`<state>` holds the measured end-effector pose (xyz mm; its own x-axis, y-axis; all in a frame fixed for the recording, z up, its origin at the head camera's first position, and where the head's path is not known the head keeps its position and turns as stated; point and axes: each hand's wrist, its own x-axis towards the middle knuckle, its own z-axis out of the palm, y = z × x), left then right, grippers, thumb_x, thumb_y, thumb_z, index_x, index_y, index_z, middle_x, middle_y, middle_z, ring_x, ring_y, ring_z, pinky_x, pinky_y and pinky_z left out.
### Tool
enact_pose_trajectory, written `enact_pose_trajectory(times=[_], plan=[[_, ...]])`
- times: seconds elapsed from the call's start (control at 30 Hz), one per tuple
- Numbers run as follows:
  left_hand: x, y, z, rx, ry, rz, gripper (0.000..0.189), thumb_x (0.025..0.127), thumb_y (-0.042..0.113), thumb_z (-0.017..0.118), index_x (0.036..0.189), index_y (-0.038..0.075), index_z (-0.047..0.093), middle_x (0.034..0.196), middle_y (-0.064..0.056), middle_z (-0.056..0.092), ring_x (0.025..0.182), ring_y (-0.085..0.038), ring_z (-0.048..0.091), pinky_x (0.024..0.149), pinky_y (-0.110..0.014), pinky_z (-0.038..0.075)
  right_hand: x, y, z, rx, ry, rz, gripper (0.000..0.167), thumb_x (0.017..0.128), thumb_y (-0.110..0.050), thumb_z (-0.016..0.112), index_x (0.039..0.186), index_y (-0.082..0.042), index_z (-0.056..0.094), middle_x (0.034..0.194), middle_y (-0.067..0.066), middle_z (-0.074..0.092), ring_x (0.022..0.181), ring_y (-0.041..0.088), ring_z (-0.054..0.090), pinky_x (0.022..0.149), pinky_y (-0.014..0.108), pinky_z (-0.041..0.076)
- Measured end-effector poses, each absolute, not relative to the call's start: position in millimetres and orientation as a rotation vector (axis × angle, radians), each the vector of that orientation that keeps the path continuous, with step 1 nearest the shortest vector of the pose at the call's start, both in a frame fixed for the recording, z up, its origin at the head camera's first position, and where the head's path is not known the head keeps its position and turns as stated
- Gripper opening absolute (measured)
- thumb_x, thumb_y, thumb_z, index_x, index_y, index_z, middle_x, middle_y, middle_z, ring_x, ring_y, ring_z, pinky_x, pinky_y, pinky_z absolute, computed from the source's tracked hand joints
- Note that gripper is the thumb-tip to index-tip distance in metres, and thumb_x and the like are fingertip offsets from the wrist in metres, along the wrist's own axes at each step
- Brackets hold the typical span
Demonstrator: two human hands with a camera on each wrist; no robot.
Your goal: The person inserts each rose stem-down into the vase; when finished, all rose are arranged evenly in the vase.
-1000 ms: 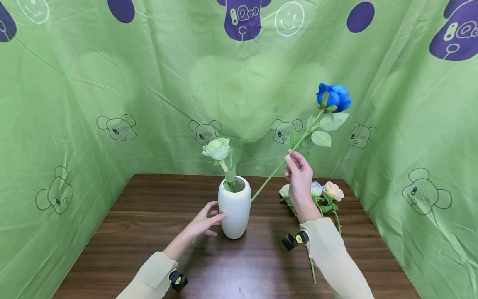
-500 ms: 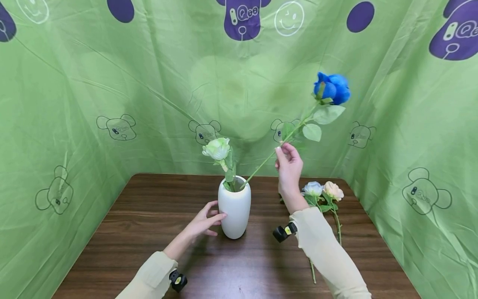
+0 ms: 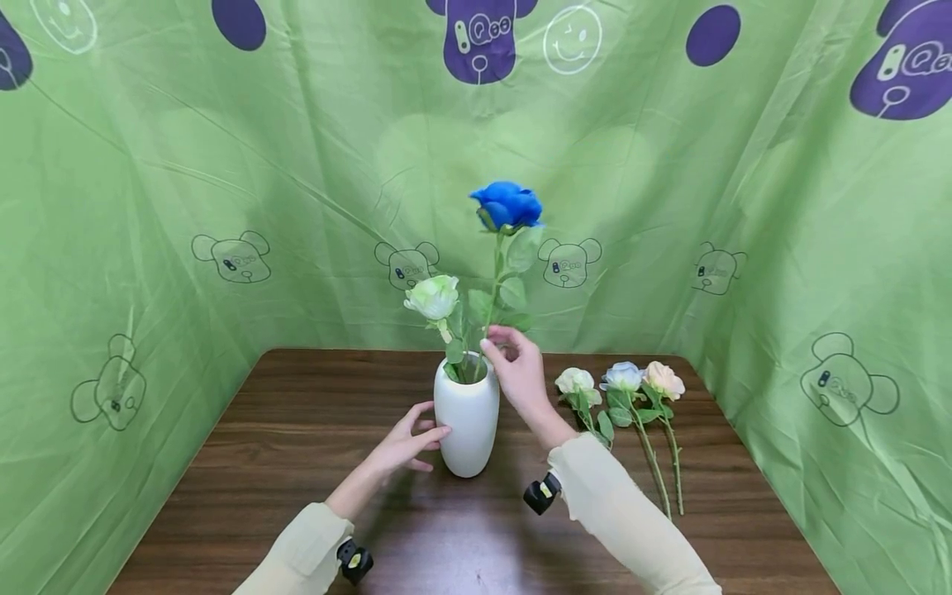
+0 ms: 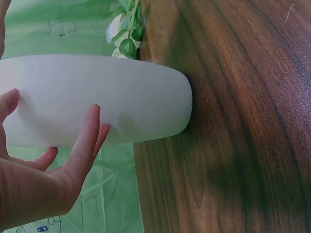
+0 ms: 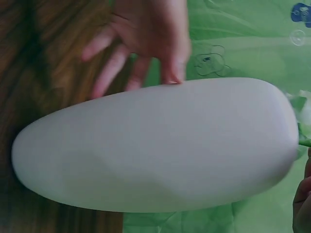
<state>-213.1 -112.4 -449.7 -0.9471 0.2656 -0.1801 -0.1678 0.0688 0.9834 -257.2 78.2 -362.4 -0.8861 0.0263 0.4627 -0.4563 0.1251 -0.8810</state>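
An upright white vase stands near the middle of the wooden table. My left hand rests its spread fingers against the vase's left side; in the left wrist view, the fingertips touch the smooth white wall. A pale green rose leans left out of the mouth. Above the rim, my right hand pinches the stem of a blue rose between thumb and fingers. That stem stands nearly upright, its lower part inside the mouth; the stem's end is hidden.
On the table's right side lie a cream rose, a pale blue rose and a peach rose, stems toward the front. A green printed cloth hangs behind and beside the wooden table.
My right hand has carried the blue rose left, turning it from slanted to nearly upright, its stem now inside the vase mouth. The left hand and vase stay put.
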Motion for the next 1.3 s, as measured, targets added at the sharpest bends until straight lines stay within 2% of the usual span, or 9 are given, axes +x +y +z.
enact_pose_trajectory(times=[0.13, 0.27, 0.63, 0.73, 0.87, 0.93, 1.1, 1.2, 1.3], plan=[[-218.6, -113.1, -461.3, 0.087, 2.048, 1.955, 0.065, 0.082, 0.027, 0.063, 0.133, 0.009, 0.027, 0.122, -0.027, 0.038, 0.099, -0.043, 0.049, 0.06, -0.046, 0.051, -256.6, 77.8, -378.0, 0.444, -2.181, 1.646, 0.016, 0.082, -0.013, 0.063, 0.096, -0.006, 0.064, 0.083, 0.0, 0.062, 0.06, 0.014, 0.051, 0.053, 0.024, 0.041], [-219.5, -113.4, -462.7, 0.099, 2.065, 1.941, 0.066, 0.082, 0.03, 0.063, 0.133, 0.01, 0.027, 0.122, -0.026, 0.038, 0.099, -0.04, 0.05, 0.06, -0.045, 0.051, -250.9, 78.4, -380.7, 0.44, -2.246, 1.546, 0.013, 0.08, -0.013, 0.065, 0.092, -0.008, 0.068, 0.08, -0.004, 0.059, 0.06, 0.012, 0.049, 0.051, 0.025, 0.041], [-219.5, -113.1, -463.0, 0.082, 2.069, 1.907, 0.07, 0.08, 0.034, 0.064, 0.135, 0.011, 0.026, 0.123, -0.024, 0.037, 0.1, -0.038, 0.05, 0.061, -0.043, 0.051, -239.5, 92.5, -388.1, 0.366, -2.236, 1.593, 0.01, 0.08, -0.018, 0.065, 0.089, -0.015, 0.07, 0.079, -0.005, 0.057, 0.064, 0.012, 0.051, 0.054, 0.026, 0.042], [-220.0, -113.8, -464.0, 0.081, 2.065, 1.912, 0.07, 0.081, 0.034, 0.064, 0.135, 0.011, 0.025, 0.124, -0.025, 0.036, 0.101, -0.04, 0.049, 0.061, -0.043, 0.051, -234.9, 96.1, -383.6, 0.38, -2.212, 1.62, 0.01, 0.081, -0.015, 0.065, 0.088, -0.011, 0.07, 0.078, -0.003, 0.056, 0.063, 0.012, 0.049, 0.052, 0.024, 0.039], [-220.1, -114.5, -464.1, 0.088, 2.064, 1.912, 0.071, 0.081, 0.033, 0.063, 0.135, 0.011, 0.024, 0.124, -0.026, 0.035, 0.102, -0.041, 0.048, 0.063, -0.045, 0.05, -224.6, 90.2, -362.6, 0.517, -2.146, 1.63, 0.013, 0.081, -0.007, 0.064, 0.092, 0.0, 0.066, 0.083, 0.009, 0.055, 0.065, 0.015, 0.049, 0.054, 0.022, 0.04], [-219.9, -114.6, -463.5, 0.089, 2.065, 1.912, 0.071, 0.081, 0.034, 0.063, 0.135, 0.01, 0.024, 0.124, -0.026, 0.035, 0.101, -0.04, 0.049, 0.064, -0.047, 0.05, -225.6, 84.4, -354.5, 0.587, -2.126, 1.625, 0.017, 0.081, -0.009, 0.065, 0.095, 0.0, 0.066, 0.088, 0.011, 0.054, 0.066, 0.017, 0.049, 0.055, 0.024, 0.041], [-219.4, -114.2, -462.0, 0.087, 2.061, 1.91, 0.07, 0.081, 0.034, 0.063, 0.135, 0.011, 0.025, 0.124, -0.025, 0.036, 0.101, -0.038, 0.049, 0.064, -0.047, 0.05, -242.8, 69.5, -349.8, 0.697, -2.197, 1.564, 0.032, 0.078, -0.025, 0.069, 0.106, -0.011, 0.064, 0.1, 0.004, 0.049, 0.073, 0.02, 0.045, 0.061, 0.03, 0.042], [-219.2, -114.3, -461.9, 0.09, 2.06, 1.905, 0.07, 0.081, 0.034, 0.063, 0.135, 0.011, 0.025, 0.124, -0.024, 0.037, 0.101, -0.038, 0.049, 0.064, -0.047, 0.05, -247.9, 60.5, -346.8, 0.723, -2.278, 1.49, 0.041, 0.076, -0.03, 0.07, 0.111, -0.011, 0.061, 0.104, 0.001, 0.046, 0.082, 0.019, 0.044, 0.068, 0.033, 0.041], [-219.3, -114.4, -462.0, 0.094, 2.06, 1.903, 0.07, 0.082, 0.034, 0.063, 0.135, 0.011, 0.024, 0.124, -0.024, 0.037, 0.101, -0.038, 0.049, 0.065, -0.048, 0.049, -252.2, 53.4, -345.3, 0.723, -2.329, 1.414, 0.046, 0.074, -0.032, 0.071, 0.111, -0.007, 0.06, 0.105, -0.001, 0.044, 0.088, 0.015, 0.044, 0.073, 0.031, 0.041]])
